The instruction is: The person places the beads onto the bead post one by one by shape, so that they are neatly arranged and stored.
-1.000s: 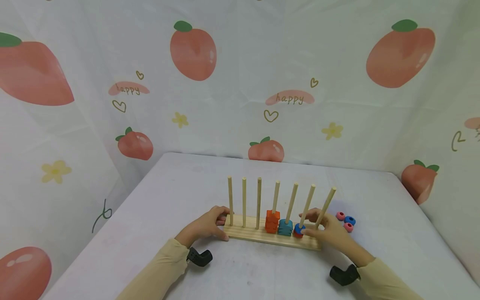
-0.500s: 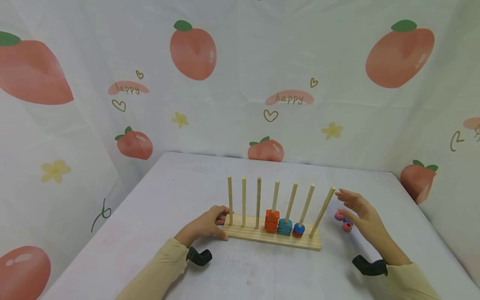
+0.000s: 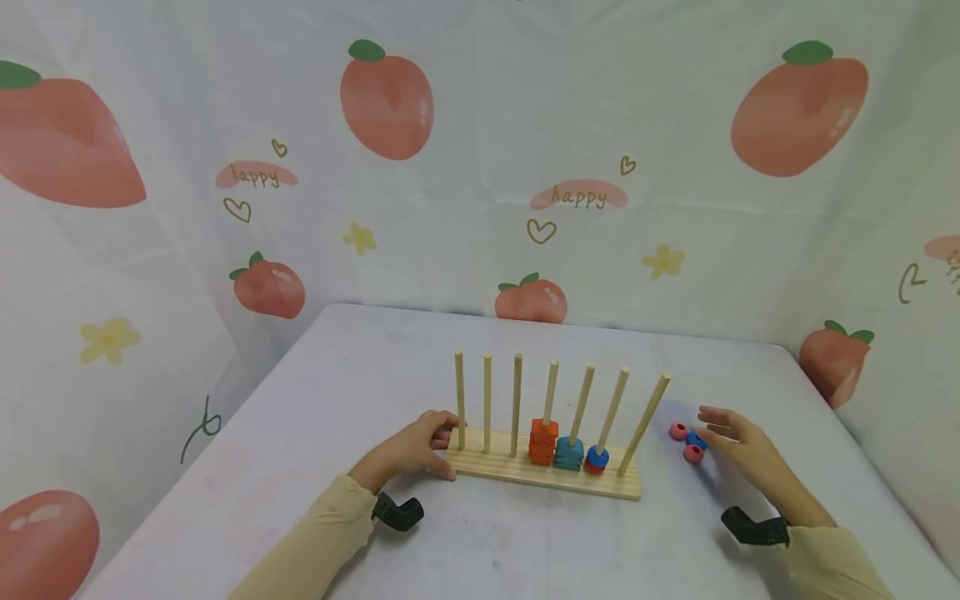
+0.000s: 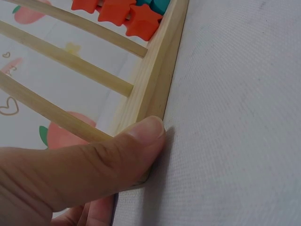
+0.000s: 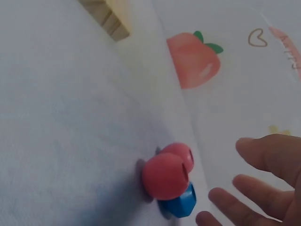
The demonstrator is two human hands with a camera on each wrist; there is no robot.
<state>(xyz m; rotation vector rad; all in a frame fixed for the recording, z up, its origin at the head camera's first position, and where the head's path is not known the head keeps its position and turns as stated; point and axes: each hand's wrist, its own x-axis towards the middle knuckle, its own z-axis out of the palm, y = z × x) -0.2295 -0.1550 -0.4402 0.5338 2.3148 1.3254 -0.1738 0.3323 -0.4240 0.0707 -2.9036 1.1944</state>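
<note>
My left hand (image 3: 408,450) grips the left end of a pale wooden peg board (image 3: 525,472), thumb (image 4: 146,132) on its near edge in the left wrist view. Seven-odd upright pegs aside, the board bears stacked orange star beads (image 3: 543,442), teal beads (image 3: 569,454) and a blue bead (image 3: 597,457) over a red one. Off the board's right end, my right hand (image 3: 750,450) hovers beside two pink beads (image 5: 164,176) and a blue faceted bead (image 5: 181,202). Its fingers are spread and hold nothing.
Several tall pegs (image 3: 517,404) rise from the board, the rightmost peg (image 3: 647,423) leaning right. A white cloth covers the table (image 3: 480,542). Behind it hangs a peach-print curtain (image 3: 465,225).
My right hand has left the peg with the blue and red beads and moved right to the loose beads, lowering toward them. My left hand stays on the board.
</note>
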